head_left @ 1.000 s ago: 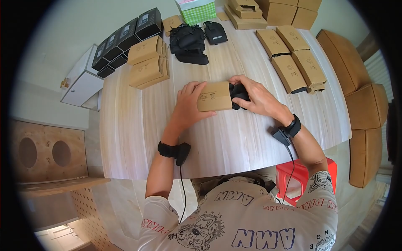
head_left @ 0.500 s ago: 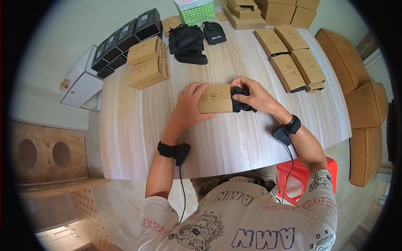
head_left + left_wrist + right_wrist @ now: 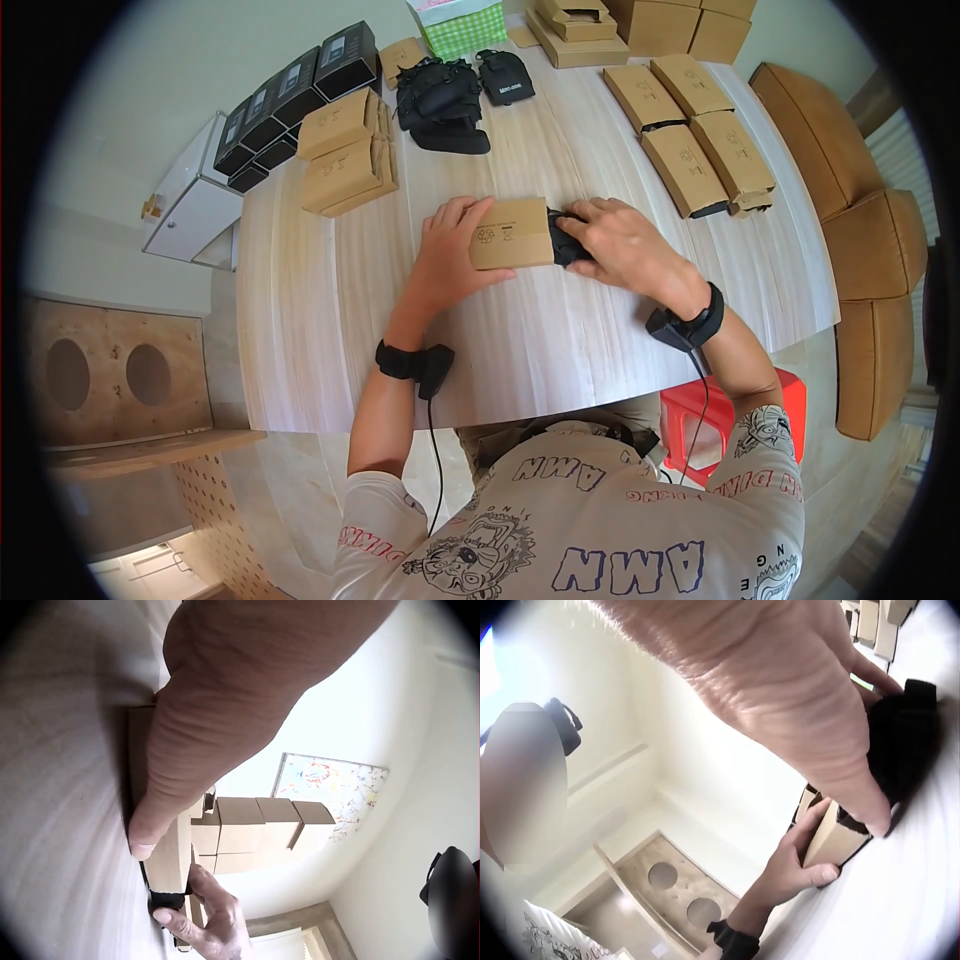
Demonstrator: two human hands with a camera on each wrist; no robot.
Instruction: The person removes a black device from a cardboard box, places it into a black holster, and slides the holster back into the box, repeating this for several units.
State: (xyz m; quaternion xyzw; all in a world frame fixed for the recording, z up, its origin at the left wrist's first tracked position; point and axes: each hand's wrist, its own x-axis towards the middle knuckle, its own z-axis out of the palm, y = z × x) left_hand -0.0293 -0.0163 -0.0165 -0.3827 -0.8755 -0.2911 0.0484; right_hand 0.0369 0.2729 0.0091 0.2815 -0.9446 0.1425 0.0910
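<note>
Evidently the step in hand is at the open end of a cardboard box [image 3: 516, 250], where a black item [image 3: 561, 246] pokes out. The box lies flat on the counter [image 3: 540, 350] in front of the person, its open end toward the right. The left hand [image 3: 450, 252] grips it, thumb on the near side; the right hand [image 3: 632, 250] holds the black item between thumb and fingers. Whether the item is going in or coming out, I cannot tell. Either way, the next move probably calls for a steady box and a straight push or pull, without snagging the item on the cardboard edge.
</note>
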